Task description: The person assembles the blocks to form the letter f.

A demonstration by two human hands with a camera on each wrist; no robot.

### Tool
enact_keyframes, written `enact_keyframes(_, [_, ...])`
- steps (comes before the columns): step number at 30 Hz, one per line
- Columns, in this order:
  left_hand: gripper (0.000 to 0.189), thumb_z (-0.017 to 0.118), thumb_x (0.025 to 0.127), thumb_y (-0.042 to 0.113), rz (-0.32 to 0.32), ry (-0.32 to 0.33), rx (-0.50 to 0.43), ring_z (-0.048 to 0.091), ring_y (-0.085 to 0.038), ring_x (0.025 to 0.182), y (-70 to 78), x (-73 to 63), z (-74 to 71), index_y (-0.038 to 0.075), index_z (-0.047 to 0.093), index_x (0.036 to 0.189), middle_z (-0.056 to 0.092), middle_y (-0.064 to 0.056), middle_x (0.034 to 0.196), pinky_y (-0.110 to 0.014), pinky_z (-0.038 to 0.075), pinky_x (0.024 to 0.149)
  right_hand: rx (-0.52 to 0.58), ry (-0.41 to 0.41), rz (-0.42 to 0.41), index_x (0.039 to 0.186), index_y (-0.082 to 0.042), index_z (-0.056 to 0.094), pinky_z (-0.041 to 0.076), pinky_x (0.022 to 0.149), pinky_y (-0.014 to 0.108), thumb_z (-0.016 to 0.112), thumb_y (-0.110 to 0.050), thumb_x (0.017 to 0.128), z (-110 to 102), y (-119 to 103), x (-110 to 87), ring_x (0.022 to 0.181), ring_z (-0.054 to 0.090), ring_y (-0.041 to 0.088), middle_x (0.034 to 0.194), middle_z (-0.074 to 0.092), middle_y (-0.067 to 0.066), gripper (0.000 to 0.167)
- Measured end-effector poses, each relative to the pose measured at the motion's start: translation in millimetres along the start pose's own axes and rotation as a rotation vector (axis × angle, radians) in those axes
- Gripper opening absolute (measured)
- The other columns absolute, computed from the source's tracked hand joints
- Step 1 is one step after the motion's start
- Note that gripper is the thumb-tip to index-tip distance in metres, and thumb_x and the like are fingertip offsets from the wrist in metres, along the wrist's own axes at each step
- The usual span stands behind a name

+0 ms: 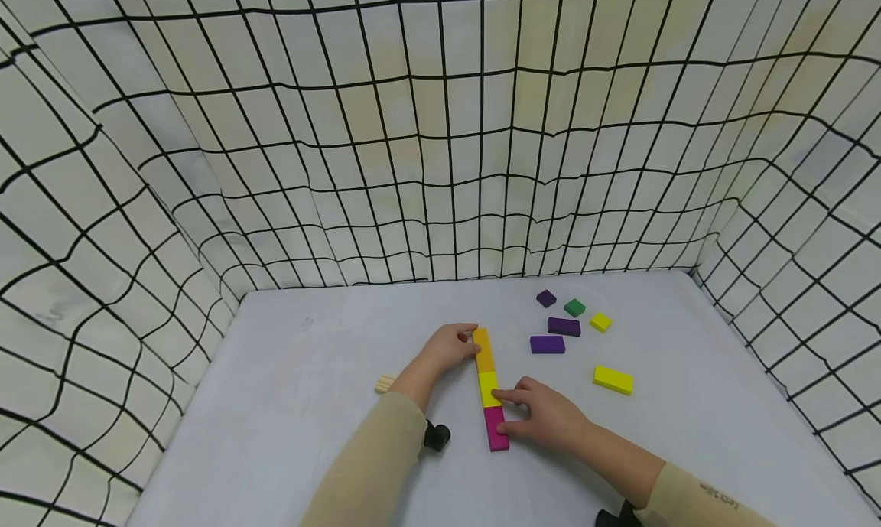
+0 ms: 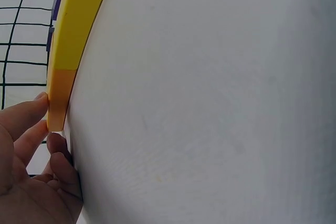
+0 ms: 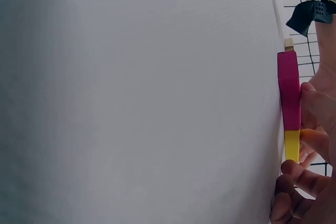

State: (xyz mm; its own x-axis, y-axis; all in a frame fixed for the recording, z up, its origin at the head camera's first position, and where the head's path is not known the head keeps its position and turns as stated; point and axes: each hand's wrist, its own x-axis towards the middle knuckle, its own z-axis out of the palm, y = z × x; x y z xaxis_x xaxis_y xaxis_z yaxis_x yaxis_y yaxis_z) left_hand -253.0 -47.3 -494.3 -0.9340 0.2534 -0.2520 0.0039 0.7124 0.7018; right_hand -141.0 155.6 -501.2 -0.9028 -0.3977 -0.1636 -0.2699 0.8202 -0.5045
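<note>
The row of blocks, likely light, hard and a bit slippery, is set between the left hand and right hand, is touched by their spread fingers, and is best held by its long sides, near the thumbs.

In the head view, the left forearm hides part of the wooden piece, the bottom edge cuts the left sleeve, the right sleeve and its black device, the lettering is too small to read, and the patches behind the net are blurred. In the left wrist view, edges crop the left hand and yellow block, and the purple blocks are mostly hidden. The right edge cuts the right hand in its own wrist view.
</note>
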Motion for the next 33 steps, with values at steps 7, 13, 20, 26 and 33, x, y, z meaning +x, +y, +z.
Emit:
enact_keyframes(7, [0.054,0.071,0.092,0.027,-0.014,0.004,-0.042,0.052,-0.023,0.091,-1.6,0.4,-1.3,0.015,0.055,0.142,0.059,-0.008,0.106,-0.037,0.048,0.083,0.023,-0.023,0.022,0.136,-0.033,0.061,0.049,0.069,0.025,0.078,-0.054,0.079,-6.6,-0.7,0.4,0.083,0.050,0.009,0.099,0.055,-0.009,0.063])
enact_keyframes(13, [0.051,0.072,0.092,0.025,-0.015,0.005,-0.048,0.052,-0.023,0.091,-0.9,-1.4,-1.9,0.014,0.058,0.140,0.059,-0.008,0.107,-0.037,0.047,0.083,-0.004,-0.013,0.067,0.139,-0.034,0.058,0.047,0.066,0.024,0.080,-0.053,0.077,-16.9,2.0,10.7,0.081,0.050,0.009,0.099,0.056,-0.007,0.068])
enact_keyframes(20, [0.050,0.071,0.092,0.025,-0.015,0.006,-0.035,0.052,-0.023,0.095,-1.7,-1.2,-2.1,0.015,0.059,0.139,0.059,-0.008,0.111,-0.040,0.048,0.087,-0.036,-0.020,0.063,0.139,-0.035,0.059,0.048,0.067,0.026,0.080,-0.051,0.078,-22.1,3.2,27.3,0.079,0.051,0.010,0.100,0.058,-0.005,0.066])
enact_keyframes(26, [0.050,0.071,0.092,0.026,-0.020,0.002,-0.025,0.052,-0.024,0.095,-0.4,0.0,-0.6,0.016,0.059,0.139,0.059,-0.007,0.110,-0.040,0.048,0.089,-0.033,-0.034,0.066,0.136,-0.034,0.062,0.046,0.066,0.027,0.081,-0.049,0.078,-21.5,1.5,33.1,0.077,0.050,0.012,0.097,0.057,-0.004,0.063])
enact_keyframes(33, [0.050,0.071,0.093,0.025,-0.033,-0.003,-0.018,0.053,-0.024,0.098,1.1,-3.3,-0.9,0.016,0.058,0.140,0.060,-0.008,0.115,-0.042,0.048,0.093,-0.041,-0.025,0.058,0.131,-0.033,0.066,0.046,0.065,0.025,0.081,-0.048,0.078,-17.3,4.3,37.1,0.077,0.050,0.011,0.096,0.055,-0.006,0.058])
